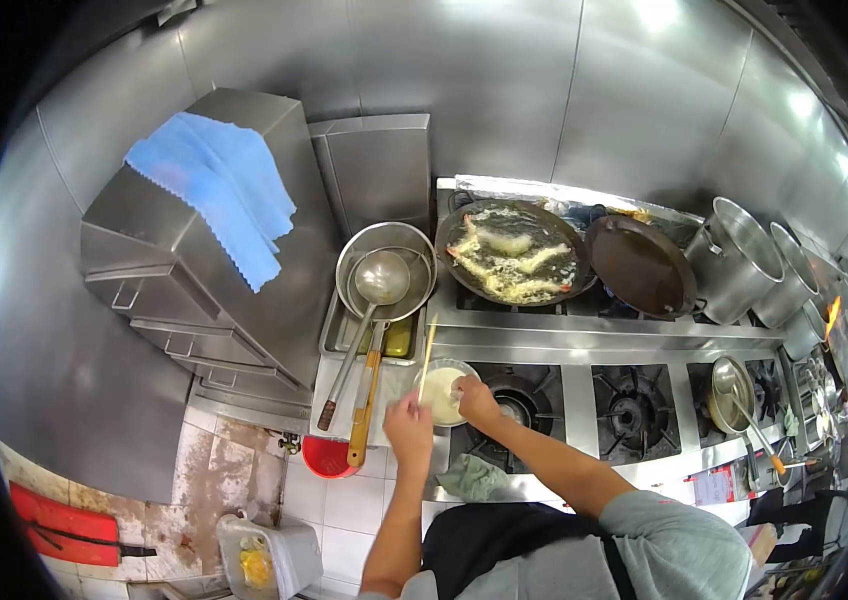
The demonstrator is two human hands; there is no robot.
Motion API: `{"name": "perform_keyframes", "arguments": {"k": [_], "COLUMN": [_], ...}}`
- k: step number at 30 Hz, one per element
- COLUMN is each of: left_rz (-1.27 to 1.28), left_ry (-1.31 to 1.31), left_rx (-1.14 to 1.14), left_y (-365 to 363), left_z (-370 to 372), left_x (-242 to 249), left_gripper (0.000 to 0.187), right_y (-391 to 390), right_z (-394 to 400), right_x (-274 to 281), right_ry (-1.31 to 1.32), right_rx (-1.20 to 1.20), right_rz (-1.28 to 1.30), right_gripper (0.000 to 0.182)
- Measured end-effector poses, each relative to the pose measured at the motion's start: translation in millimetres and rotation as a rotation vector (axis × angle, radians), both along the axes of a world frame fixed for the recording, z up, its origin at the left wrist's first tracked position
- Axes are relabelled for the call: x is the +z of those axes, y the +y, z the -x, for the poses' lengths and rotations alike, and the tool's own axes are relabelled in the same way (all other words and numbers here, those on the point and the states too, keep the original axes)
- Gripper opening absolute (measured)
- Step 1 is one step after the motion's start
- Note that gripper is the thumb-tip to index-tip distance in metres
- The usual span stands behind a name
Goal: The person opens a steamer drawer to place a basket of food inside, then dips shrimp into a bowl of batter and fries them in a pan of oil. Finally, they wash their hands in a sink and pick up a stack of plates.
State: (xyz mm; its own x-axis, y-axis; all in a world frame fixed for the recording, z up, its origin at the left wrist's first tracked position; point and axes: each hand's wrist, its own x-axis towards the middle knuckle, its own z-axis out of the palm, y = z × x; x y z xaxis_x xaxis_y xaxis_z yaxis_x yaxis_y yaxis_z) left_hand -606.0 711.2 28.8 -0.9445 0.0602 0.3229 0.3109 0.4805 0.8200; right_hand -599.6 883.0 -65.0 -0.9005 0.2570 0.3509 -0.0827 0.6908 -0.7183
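My left hand [408,428] is closed round a pair of thin light chopsticks [428,358], which point up and away from me. Just to its right, my right hand [474,398] is closed at the right rim of a bowl of pale batter [441,402]; whether it holds the rim or something small is hidden. The bowl sits at the stove's front left, beside a burner. Beyond it, battered pieces [509,258] fry in bubbling oil in a wide dark pan [566,225].
A steel pot [346,262] holds a ladle [382,277]; its handle and a wooden handle [366,405] stick out towards me. A dark pan [641,268] and tall pots [734,262] stand right. A green cloth [474,478] lies at the front edge. A person [824,515] is far right.
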Motion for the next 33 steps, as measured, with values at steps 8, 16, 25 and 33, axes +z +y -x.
{"name": "perform_keyframes", "arguments": {"k": [8,16,25,33], "left_rz": [0.543,1.271,1.437,1.36], "left_ry": [0.257,0.4,0.46,0.607], "left_rx": [-0.423,-0.502,-0.464,-0.475], "left_y": [223.3,337.9,369.5,366.8], "left_z": [166.5,228.8,238.4,232.4], "left_x": [102.5,94.9,108.7,138.6], "left_gripper": [0.021,0.026,0.024,0.021], "right_y": [-3.7,-0.2,8.0,8.6], "right_z": [-7.8,-17.4,-11.7,-3.2], "right_x": [-12.3,-1.5,-8.4,-11.4], "right_ry": [0.038,0.056,0.142,0.174], "right_rx": [0.1,0.145,0.027,-0.015], "right_rz": [-0.018,0.245,0.265,0.276], "right_gripper": [0.012,0.013,0.014,0.013]}}
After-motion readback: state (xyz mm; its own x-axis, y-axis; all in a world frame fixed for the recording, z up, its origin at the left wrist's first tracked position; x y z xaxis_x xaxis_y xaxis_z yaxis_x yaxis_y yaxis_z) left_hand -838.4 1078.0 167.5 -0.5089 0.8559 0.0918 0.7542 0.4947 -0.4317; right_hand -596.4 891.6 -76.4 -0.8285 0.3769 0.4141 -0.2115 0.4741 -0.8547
